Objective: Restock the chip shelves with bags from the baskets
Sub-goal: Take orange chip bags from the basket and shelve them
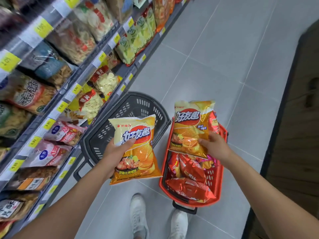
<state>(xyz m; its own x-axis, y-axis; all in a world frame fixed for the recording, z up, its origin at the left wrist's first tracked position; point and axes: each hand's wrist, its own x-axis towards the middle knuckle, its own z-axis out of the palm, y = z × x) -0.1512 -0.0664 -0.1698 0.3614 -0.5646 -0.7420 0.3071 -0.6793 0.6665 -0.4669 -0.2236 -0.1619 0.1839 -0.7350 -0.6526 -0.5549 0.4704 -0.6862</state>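
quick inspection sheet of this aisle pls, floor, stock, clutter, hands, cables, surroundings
surface: grey tiled floor; both baskets stand on it
job's things: grey basket shows no bags; red basket holds red bags; shelves on the left carry snack bags and yellow price tags
clutter: nothing seen
hands: left hand grips the left bag in front of the grey basket; right hand grips the right bag over the red basket; both bags are orange
cables: nothing seen
surroundings: white shoes below; dark wooden fixture on the right
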